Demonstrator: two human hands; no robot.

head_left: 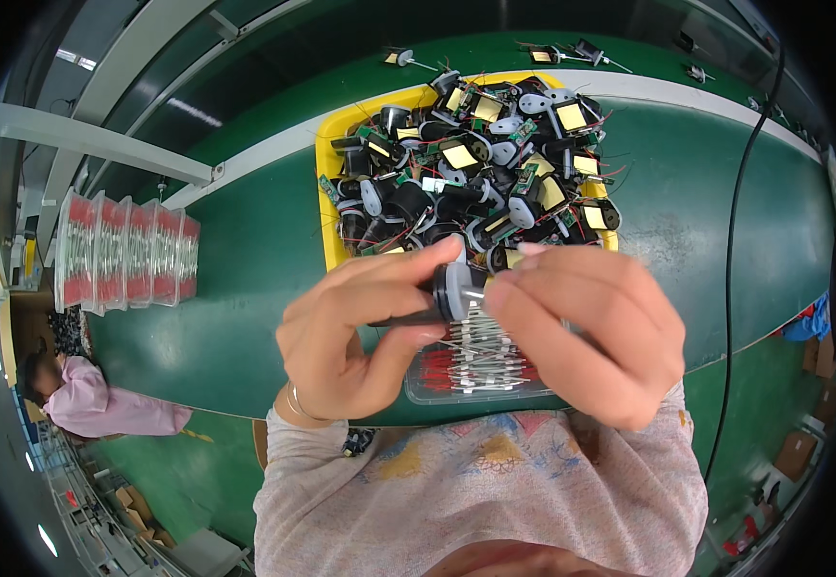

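We hold one small black-and-grey part (pixel 456 288) between both hands, above the near edge of the table (pixel 245 279). Left hand (pixel 365 332) pinches its dark end, thumb on top, fingers curled under. Right hand (pixel 586 332) closes on the grey cap end, fingertips tight. Both hands are narrow and gripping the same part.

Just under the hands sits a clear tray (pixel 475 375) of red-and-silver leaded pieces, at the near edge. Behind it is a yellow bin (pixel 333 135) heaped with the same black parts, small boards and loose wires. A row of clear packs (pixel 124 252) with red contents stands at the left edge. A few stray parts (pixel 562 53) lie along the far edge, and a black cable (pixel 730 260) runs down the right side.

Risks as we see them:
- Grip is fingertip-only on a small round body, so a twist could let it slip and drop into the tray, bending leads there.
- The tray is right at the table edge under our wrists, so a nudge from a forearm could tip it off.
- Bin wires are tangled; pulling one part may drag others out.
- We can't tell whether the part's own leads are clear of our fingers.
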